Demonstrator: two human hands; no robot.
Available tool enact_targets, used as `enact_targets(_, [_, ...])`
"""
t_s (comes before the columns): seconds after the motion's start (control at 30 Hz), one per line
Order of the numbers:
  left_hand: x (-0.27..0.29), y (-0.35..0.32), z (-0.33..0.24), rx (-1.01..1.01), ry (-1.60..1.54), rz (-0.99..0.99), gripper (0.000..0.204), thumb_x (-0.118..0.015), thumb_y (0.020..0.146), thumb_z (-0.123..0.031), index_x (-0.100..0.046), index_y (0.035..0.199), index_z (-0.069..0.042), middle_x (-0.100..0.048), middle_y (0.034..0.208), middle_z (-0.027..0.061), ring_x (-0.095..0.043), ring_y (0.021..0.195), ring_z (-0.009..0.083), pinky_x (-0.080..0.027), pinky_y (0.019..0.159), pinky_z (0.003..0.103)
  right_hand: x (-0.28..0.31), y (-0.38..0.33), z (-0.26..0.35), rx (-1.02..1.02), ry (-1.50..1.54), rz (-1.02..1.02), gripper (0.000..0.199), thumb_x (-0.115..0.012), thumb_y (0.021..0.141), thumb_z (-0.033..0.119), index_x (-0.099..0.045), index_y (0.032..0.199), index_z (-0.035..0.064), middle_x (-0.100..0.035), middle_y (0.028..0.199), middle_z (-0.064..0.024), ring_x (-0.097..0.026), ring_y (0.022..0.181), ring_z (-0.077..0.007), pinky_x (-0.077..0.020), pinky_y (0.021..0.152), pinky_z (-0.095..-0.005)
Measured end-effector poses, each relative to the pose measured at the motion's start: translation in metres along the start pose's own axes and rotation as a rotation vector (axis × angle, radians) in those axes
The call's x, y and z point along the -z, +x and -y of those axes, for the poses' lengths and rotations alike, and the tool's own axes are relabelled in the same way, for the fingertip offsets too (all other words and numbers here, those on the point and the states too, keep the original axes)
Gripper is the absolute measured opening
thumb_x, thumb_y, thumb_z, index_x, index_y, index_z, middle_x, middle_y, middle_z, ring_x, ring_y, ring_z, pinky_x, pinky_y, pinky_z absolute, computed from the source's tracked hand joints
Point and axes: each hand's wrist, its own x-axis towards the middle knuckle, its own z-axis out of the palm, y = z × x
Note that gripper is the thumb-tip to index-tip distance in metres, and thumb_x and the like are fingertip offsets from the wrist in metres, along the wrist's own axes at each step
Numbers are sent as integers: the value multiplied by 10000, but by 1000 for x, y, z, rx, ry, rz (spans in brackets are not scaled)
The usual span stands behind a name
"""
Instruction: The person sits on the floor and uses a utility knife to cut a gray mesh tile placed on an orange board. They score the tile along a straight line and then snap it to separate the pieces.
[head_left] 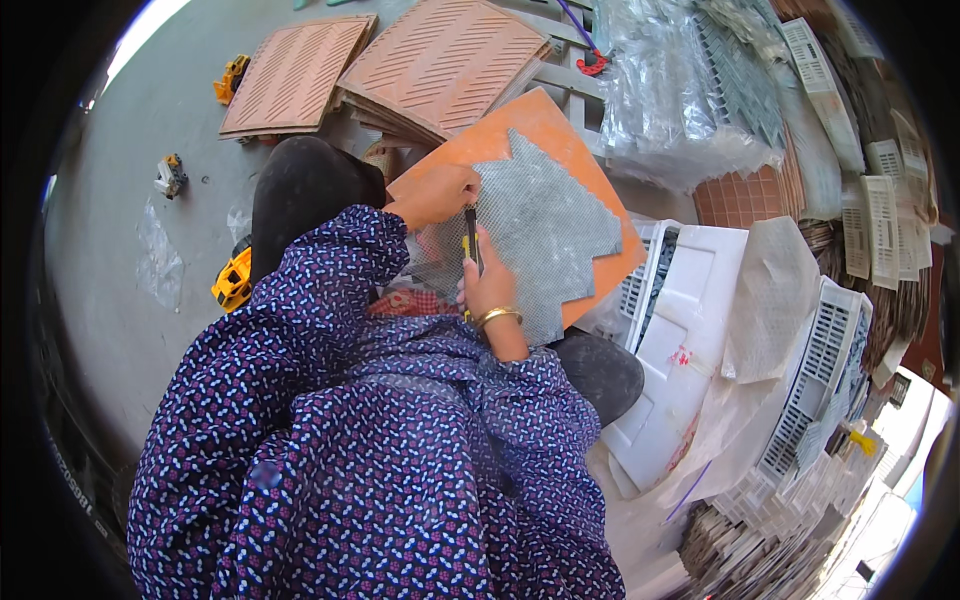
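Observation:
An orange board (540, 120) rests tilted on my lap, with a grey mesh sheet (550, 220) of jagged outline lying on it. My left hand (436, 194) presses down on the sheet's left edge. My right hand (487, 283), a gold bangle on its wrist, grips a slim black and yellow knife (471, 236) whose tip touches the mesh near my left hand. My sleeves are dark blue with a small white pattern.
Ribbed terracotta tiles (300, 70) are stacked on the grey floor ahead. White plastic trays (690, 340) and more mesh sheets lie at my right, clear plastic bags (660, 90) beyond. Yellow tape dispensers (233, 281) sit on the floor at left.

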Motion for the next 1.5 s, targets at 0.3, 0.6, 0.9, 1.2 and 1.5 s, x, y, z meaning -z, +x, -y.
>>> enact_targets(0.3, [4, 3, -8, 5, -89, -3, 78, -524, 690, -64, -568, 673, -1, -563, 634, 108, -529, 585, 215, -410, 554, 306, -22, 10, -6, 43, 28, -78, 494, -426, 817, 85, -283, 1282, 173, -554, 581, -74, -552, 441, -148, -460, 423, -283])
enact_targets(0.6, [5, 5, -1, 92, -164, 37, 89, -538, 690, -82, -566, 686, 2, -556, 610, 88, -514, 548, 166, -403, 525, 274, -38, 10, -8, 96, 71, -95, 499, -438, 793, 72, -301, 1268, 140, -571, 614, -133, -556, 429, -197, -469, 444, -305])
enact_targets(0.9, [5, 3, 4, 164, -214, -74, 64, -531, 691, -45, -560, 696, 11, -537, 609, 65, -501, 571, 124, -412, 549, 253, -41, -2, -7, 117, -39, -61, 499, -439, 785, 58, -306, 1260, 131, -546, 554, -114, -557, 441, -191, -464, 451, -309])
enact_targets(1.2, [9, 0, 7, 189, -187, -193, 122, -564, 678, -74, -543, 711, 42, -540, 612, 112, -509, 559, 142, -415, 545, 266, -23, -14, 14, 46, 22, 27, 502, -439, 790, 82, -295, 1268, 144, -566, 645, -127, -552, 452, -172, -468, 488, -318])
enact_targets(1.5, [1, -49, 4, 391, -45, -168, 169, -628, 644, -136, -580, 712, 11, -569, 636, 134, -570, 611, 223, -433, 551, 316, 6, 4, -5, 166, -111, -28, 521, -426, 811, 99, -259, 1289, 225, -539, 592, -83, -538, 465, -187, -447, 453, -315])
